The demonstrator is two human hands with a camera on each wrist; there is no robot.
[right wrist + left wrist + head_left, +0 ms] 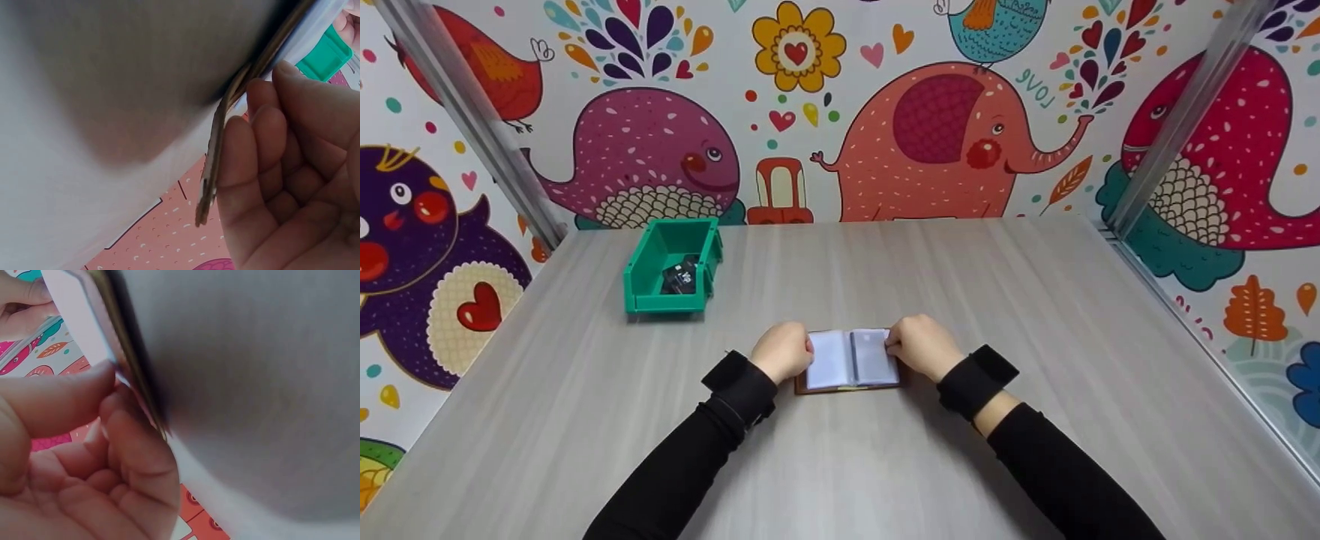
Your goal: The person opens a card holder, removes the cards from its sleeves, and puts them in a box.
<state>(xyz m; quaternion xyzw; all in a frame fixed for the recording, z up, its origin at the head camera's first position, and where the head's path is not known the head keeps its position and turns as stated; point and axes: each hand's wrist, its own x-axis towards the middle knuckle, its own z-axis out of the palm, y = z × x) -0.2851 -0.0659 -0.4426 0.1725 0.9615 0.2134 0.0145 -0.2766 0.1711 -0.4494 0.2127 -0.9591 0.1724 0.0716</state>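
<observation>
A small brown card holder (847, 389) with clear plastic sleeves (826, 364) lies spread open on the table in the head view. My left hand (782, 351) pinches its left edge between thumb and curled fingers. At the opposite edge, my right hand (922, 346) pinches the right-hand sleeves (874, 360). In the right wrist view, a brown strap-like flap (211, 169) sticks out from the cover beside the right fingertips. The left wrist view shows the cover's edge (126, 343) close to the left thumb and forefinger.
A green plastic bin (666, 303) stands at the back left of the table (1005, 277), with small dark packets (681, 276) inside. Patterned walls with cartoon animals border the table's back and sides. Metal posts rise at the two rear corners.
</observation>
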